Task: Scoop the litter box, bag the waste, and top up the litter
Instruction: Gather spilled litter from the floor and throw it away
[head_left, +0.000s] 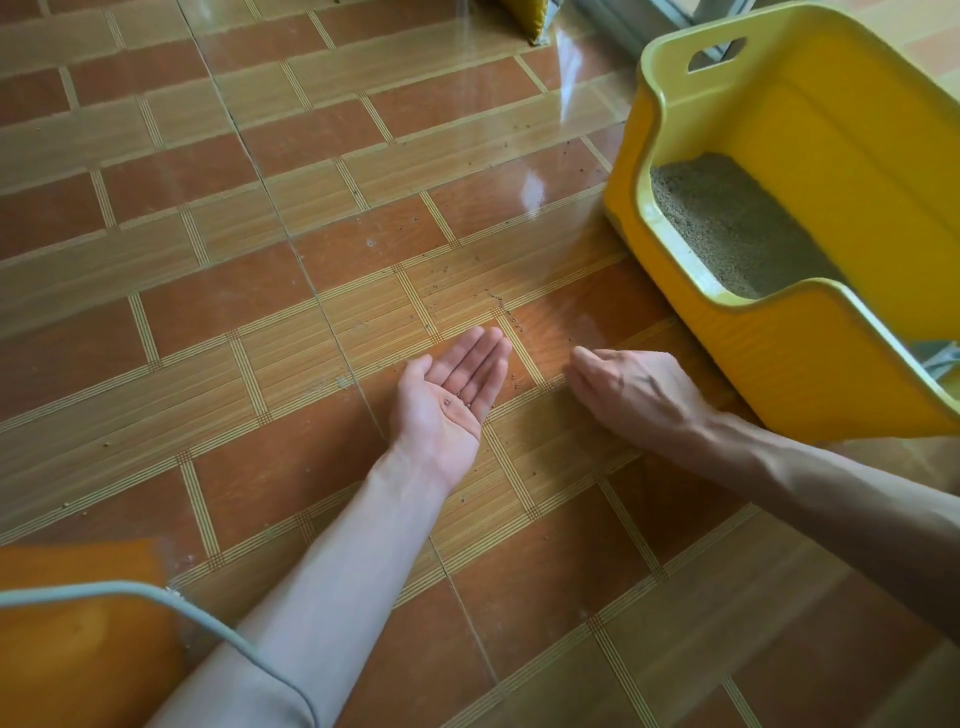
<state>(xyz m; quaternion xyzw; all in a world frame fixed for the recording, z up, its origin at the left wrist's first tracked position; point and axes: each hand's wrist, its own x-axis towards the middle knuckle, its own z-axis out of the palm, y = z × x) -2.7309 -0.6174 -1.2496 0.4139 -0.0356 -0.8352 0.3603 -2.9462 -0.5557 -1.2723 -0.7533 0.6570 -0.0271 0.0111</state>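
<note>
Left hand (451, 388), centre of frame: palm up, fingers straight and together, a few litter grains (457, 402) lying in the palm; grips nothing. Right hand (626, 387), just right of it: palm down, fingers extended low over the tiled floor (208, 260); holds nothing. Yellow litter box (810, 332), upper right: grey litter (727, 228) inside. Scattered granules (498, 304) on the tiles between box and hands.

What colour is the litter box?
Yellow litter box, seen in the head view, the only view.
</note>
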